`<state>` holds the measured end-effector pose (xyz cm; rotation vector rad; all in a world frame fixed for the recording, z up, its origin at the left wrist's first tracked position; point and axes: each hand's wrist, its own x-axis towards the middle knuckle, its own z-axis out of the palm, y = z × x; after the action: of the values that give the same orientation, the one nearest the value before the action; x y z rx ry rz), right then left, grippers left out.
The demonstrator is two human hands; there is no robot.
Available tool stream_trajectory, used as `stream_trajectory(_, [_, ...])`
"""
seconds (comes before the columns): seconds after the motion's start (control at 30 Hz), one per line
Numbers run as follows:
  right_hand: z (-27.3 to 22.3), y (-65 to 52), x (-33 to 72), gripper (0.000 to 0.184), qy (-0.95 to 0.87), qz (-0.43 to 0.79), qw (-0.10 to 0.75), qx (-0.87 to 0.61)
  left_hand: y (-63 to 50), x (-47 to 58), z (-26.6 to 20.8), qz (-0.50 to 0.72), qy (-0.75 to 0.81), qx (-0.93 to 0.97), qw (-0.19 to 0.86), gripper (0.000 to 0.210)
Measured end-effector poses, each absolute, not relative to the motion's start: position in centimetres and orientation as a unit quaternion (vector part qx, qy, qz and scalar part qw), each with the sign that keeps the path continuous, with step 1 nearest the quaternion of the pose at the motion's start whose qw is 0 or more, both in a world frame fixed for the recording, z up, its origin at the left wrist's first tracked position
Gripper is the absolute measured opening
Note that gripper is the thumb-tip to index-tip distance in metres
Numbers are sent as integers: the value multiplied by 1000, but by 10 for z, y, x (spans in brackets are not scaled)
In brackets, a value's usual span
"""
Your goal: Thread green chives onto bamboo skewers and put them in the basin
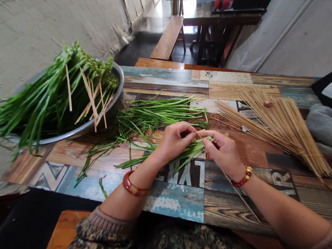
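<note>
Now | my left hand (173, 140) pinches chive bundle (182, 152) above table (172, 201) | right hand (223, 152) closed on skewer (239, 195) | risk I see: point slips, splitting stalks or pricking fingers.

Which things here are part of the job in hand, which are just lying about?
In use:
left hand and right hand, pinching a bunch of chives
skewer under the right hand
pile of skewers
loose chives on the table
bowl of skewered chives

Lying about:
grey cloth
bench
far table
</note>
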<state>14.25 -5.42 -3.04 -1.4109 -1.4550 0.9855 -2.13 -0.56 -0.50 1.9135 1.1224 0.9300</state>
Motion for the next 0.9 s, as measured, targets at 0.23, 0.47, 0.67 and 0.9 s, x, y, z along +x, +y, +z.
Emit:
stream_trajectory(0.23, [-28, -54, 142, 25, -587, 386, 429, -567, -5, -21, -4, 365, 439, 740, 355, 9])
stream_trajectory(0.47, [-26, -54, 142, 25, -591, 378, 424, -573, -6, -21, -3, 366, 425, 753, 345, 11])
stream_trajectory(0.67, [-31, -53, 142, 25, -594, 372, 428, -571, -6, -22, -4, 362, 417, 769, 323, 11])
stream_trajectory(0.9, [-27, -53, 142, 35, -602, 357, 433, -568, -6, -21, -5, 362, 439, 744, 351, 10])
